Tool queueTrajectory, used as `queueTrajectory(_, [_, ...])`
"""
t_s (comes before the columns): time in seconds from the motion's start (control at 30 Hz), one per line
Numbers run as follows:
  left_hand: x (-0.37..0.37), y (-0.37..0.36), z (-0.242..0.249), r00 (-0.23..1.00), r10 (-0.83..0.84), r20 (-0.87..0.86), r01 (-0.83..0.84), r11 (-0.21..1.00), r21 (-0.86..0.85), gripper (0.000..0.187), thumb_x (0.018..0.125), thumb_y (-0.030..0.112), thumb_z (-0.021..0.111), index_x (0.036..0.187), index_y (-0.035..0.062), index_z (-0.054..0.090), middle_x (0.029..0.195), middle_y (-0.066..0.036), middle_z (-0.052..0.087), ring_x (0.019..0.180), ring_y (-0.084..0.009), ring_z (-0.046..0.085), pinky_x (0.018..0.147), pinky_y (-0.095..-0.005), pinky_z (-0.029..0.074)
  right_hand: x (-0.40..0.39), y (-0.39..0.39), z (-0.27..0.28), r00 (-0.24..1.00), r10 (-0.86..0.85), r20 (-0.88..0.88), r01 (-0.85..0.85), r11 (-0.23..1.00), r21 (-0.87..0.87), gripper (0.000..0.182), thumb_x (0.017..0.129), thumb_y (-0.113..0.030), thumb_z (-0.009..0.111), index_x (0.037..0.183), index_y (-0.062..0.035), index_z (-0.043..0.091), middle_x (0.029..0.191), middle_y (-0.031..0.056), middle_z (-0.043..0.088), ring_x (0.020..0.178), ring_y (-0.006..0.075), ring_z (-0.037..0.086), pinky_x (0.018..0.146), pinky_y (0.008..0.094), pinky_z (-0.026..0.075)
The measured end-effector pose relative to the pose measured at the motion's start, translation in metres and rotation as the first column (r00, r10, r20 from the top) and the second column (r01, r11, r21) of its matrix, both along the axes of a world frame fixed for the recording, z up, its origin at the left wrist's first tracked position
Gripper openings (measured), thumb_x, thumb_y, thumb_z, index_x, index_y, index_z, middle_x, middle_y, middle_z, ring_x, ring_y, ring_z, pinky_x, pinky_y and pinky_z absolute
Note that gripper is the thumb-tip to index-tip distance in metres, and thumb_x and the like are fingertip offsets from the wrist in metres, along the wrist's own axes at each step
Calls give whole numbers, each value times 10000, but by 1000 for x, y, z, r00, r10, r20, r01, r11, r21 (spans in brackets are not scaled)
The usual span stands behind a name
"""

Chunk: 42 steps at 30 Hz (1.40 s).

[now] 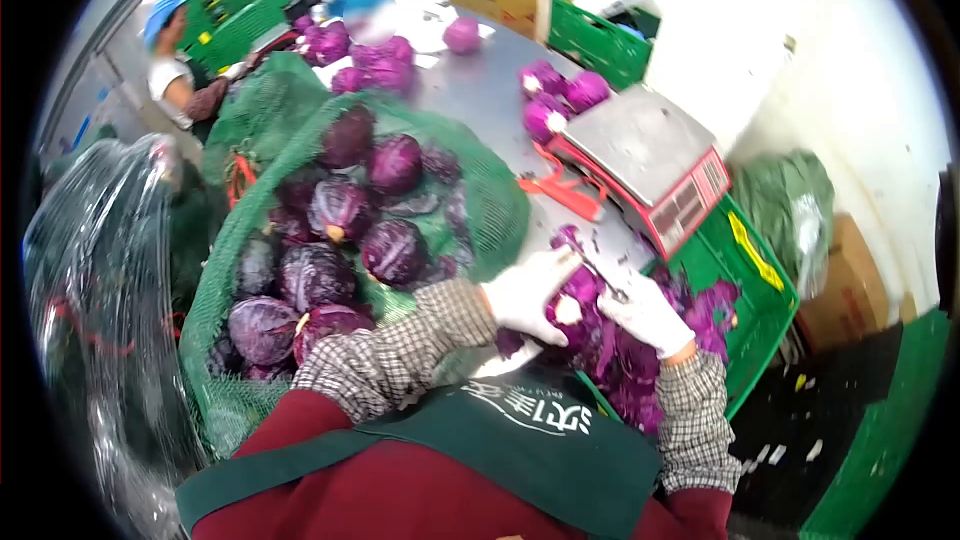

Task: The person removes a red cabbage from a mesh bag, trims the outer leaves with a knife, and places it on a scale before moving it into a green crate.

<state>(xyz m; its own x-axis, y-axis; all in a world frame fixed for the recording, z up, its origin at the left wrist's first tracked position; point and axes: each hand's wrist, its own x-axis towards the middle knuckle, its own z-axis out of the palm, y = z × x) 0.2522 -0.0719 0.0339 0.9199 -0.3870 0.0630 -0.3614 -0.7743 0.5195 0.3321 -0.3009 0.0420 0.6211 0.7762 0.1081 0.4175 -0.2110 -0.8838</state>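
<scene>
My left hand, in a white glove, is closed around the side of a red cabbage with its pale cut stem end facing up. Close by on the right, my gloved right hand grips a small knife, its thin blade reaching toward the cabbage; the handle is mostly hidden in the fingers. Loose purple cabbage leaves pile up below my hands, in a green crate. To the left, a green mesh sack lies open with several whole red cabbages inside.
A red scale with a metal plate stands beyond my right hand, an orange-red tool beside it. Trimmed cabbages sit on the metal table. Plastic-wrapped sacks stand at left. A co-worker is at far left.
</scene>
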Motion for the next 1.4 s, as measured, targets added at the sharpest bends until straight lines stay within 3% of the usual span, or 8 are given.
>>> queueTrajectory(0.3, [3,11,4,986,53,-155,-53,999,5,1215,622,543,792,1496,-22,164,1514,-293,206,1398,-414,259,1144,-406,281,-32,5,-16,966,-239,99,226,966,128,383,889,-32,664,1254,12,554,1116,36,583,938,121,576,834,260,490])
queueTrajectory(0.37, [3,10,-3,991,51,-122,-55,998,-30,1230,604,555,803,1479,-53,187,1491,-322,235,1385,-441,264,1155,-432,250,-36,12,-32,953,-147,-264,218,940,264,603,873,30,649,1423,-23,408,1321,66,484,1059,154,570,995,293,446])
queueTrajectory(0.53, [0,3,5,992,36,-124,-36,999,5,1223,599,563,791,1477,-55,204,1501,-304,235,1398,-410,260,1148,-412,266,-32,6,-10,984,-93,-152,116,983,144,620,868,12,641,1433,-53,396,1031,1,559,899,75,558,804,207,488])
queueTrajectory(0.8, [0,5,10,994,-41,-105,37,998,-43,1219,578,479,834,1485,-31,199,1490,-281,263,1394,-378,288,1138,-396,288,-43,0,-20,885,-128,-447,251,941,228,179,864,-87,675,1005,-35,579,838,-40,523,733,66,516,666,228,445])
queueTrajectory(0.9, [8,19,-9,994,-56,-94,37,981,-192,1204,584,455,850,1481,-27,209,1468,-281,298,1375,-371,326,1136,-395,291,-34,-18,-49,891,-434,133,429,901,61,116,882,-101,665,950,-55,583,792,-32,526,682,63,512,613,228,435])
queueTrajectory(1.03, [2,18,4,986,50,-157,-75,984,-160,1219,597,473,843,1474,-58,184,1482,-299,266,1389,-403,284,1162,-408,250,-34,-46,-92,801,-564,-201,581,813,34,203,920,-125,644,1085,-19,590,841,20,603,748,133,583,676,283,494])
queueTrajectory(1.17, [-4,-11,16,982,135,-132,-151,981,-121,1275,596,541,822,1464,-102,145,1463,-324,278,1382,-422,283,1153,-411,261,-63,-4,-24,852,-392,348,391,917,76,436,959,-180,552,1349,-2,467,1237,245,545,1106,381,576,942,406,488])
queueTrajectory(1.4, [-5,-16,6,972,207,-110,-210,978,-12,1257,577,591,818,1440,-108,227,1431,-343,319,1349,-436,342,1135,-410,295,-73,2,-29,791,-353,499,381,923,49,456,964,-180,530,1338,72,460,1352,270,487,1131,370,590,895,367,525])
